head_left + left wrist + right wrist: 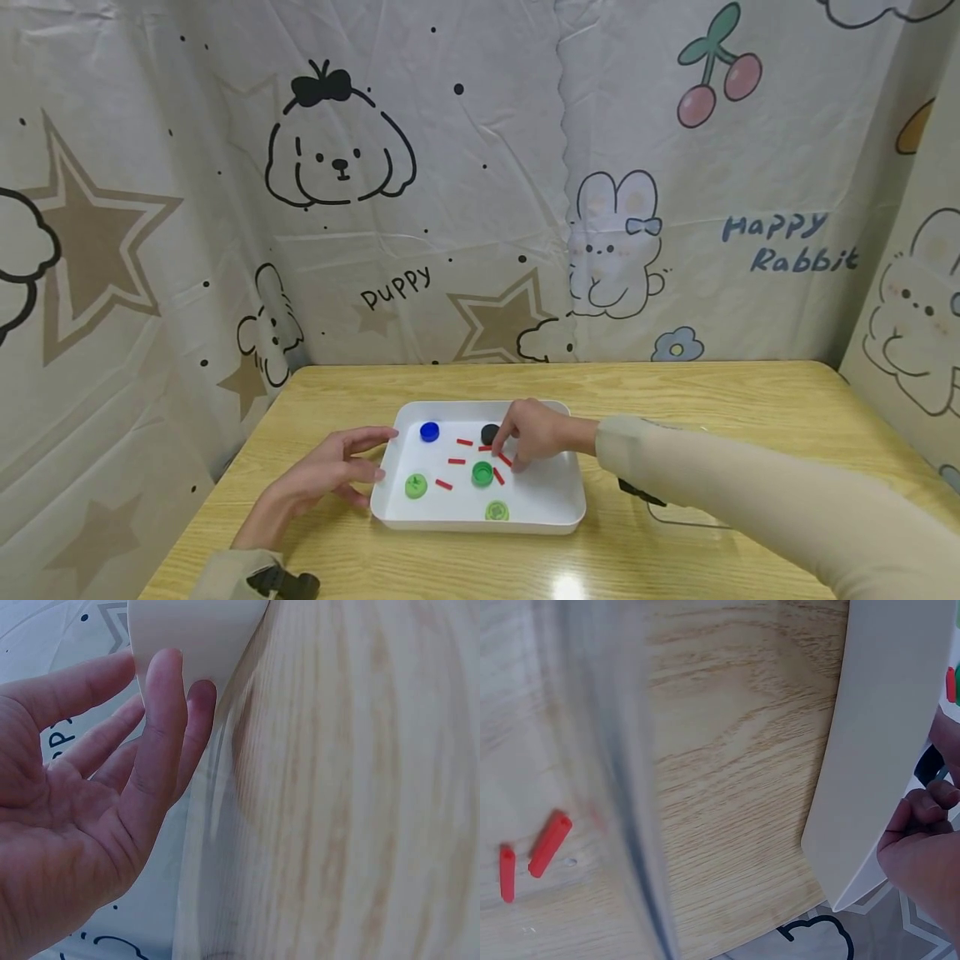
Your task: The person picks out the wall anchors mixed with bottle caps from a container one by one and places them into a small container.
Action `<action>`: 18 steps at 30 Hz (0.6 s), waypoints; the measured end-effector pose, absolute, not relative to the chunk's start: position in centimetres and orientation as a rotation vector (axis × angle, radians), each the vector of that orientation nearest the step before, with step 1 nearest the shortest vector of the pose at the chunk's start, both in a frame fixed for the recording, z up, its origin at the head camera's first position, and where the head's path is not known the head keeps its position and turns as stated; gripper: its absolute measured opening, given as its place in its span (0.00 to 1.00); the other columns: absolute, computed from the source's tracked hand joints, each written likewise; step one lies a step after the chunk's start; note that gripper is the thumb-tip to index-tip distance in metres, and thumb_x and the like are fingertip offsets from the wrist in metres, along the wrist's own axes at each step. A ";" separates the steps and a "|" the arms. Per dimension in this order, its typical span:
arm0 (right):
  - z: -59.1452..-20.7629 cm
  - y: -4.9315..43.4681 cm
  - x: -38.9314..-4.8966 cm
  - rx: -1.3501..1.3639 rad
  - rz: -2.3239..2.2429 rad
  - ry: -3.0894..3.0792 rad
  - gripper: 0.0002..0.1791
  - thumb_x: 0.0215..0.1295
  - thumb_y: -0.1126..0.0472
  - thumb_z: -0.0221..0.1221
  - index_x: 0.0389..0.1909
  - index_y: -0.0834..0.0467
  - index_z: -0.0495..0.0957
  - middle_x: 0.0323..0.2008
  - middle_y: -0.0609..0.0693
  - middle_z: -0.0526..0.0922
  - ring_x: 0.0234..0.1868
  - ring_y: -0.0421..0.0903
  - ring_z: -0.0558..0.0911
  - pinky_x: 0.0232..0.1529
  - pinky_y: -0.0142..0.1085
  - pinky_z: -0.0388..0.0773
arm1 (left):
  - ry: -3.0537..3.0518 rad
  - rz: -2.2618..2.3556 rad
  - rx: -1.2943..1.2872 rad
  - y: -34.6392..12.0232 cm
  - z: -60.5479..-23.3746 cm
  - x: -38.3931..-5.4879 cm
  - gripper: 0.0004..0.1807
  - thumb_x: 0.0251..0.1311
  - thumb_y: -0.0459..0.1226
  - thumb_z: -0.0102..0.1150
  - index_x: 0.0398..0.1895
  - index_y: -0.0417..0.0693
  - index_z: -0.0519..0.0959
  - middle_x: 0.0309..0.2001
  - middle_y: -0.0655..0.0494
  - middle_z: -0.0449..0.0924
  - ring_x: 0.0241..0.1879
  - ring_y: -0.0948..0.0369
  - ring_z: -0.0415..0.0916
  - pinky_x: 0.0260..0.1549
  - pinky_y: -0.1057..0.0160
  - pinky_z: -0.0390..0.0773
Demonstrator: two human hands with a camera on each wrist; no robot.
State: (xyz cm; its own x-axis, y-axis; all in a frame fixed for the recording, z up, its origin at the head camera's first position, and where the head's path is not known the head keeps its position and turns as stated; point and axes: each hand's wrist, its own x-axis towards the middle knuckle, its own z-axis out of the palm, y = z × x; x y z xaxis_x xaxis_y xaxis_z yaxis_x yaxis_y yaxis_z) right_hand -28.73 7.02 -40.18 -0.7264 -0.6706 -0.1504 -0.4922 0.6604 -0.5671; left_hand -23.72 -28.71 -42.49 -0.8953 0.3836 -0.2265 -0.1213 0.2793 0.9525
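A white tray (420, 525) holds short red sticks and round caps. My left hand (341, 471) touches its left wall with thumb and fingers extended; the left wrist view shows the fingertips against the tray's wall (199, 634). Inside the tray, my right hand (536, 429) reaches down with curled fingers, a red stick (506, 459) between thumb and forefinger. Near those fingers are a black cap (490, 433), a green cap (482, 474) and another red stick (498, 476). In the right wrist view the fingertips are partly hidden.
Elsewhere in the tray are a blue cap (429, 432), a light green cap (416, 486) and another light green cap (497, 510). A clear container (690, 524) stands right of the tray under my right forearm; two red sticks (550, 844) show through it. A printed curtain (465, 208) hangs behind the table.
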 end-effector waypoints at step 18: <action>-40.5 7.2 -29.0 -0.966 -0.780 2.510 0.13 0.56 0.71 0.77 0.41 0.57 0.93 0.19 0.44 0.63 0.26 0.41 0.64 0.28 0.32 0.60 | 2.152 1.645 0.240 -28.7 -42.4 -23.6 0.38 0.62 0.30 0.69 0.77 0.37 0.68 0.80 0.32 0.55 0.52 0.48 0.83 0.32 0.48 0.90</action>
State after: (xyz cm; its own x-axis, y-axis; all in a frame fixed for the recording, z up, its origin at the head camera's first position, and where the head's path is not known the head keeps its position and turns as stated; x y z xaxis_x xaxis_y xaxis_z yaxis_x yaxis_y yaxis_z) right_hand -28.96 7.19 -40.50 -0.7112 -0.6938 -0.1135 -0.5072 0.6182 -0.6004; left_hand -23.58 -28.66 -42.43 -0.8975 0.3811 -0.2221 -0.1142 0.2854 0.9516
